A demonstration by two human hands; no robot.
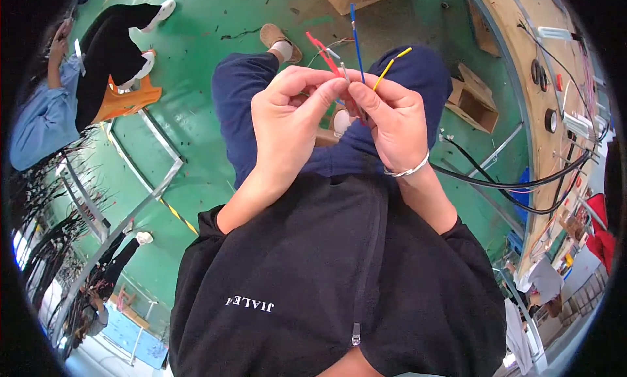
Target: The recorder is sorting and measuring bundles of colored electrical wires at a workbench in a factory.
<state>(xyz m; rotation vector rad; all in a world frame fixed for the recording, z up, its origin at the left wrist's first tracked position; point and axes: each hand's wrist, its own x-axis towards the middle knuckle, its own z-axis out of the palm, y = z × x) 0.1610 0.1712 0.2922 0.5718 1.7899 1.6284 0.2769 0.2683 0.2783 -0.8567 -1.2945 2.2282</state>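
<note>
While sitting above the green floor (196, 44), a person is holding thin wires up over their lap. Both hands are pressed close together. The left hand (290, 122) is pinching the red wire (324, 53) between thumb and finger. The right hand (392, 125) is closed around the bunch, and the blue wire (356, 40) and yellow wire (390, 65) are sticking up out of it. A silver bracelet (408, 171) is sitting on the right wrist.
</note>
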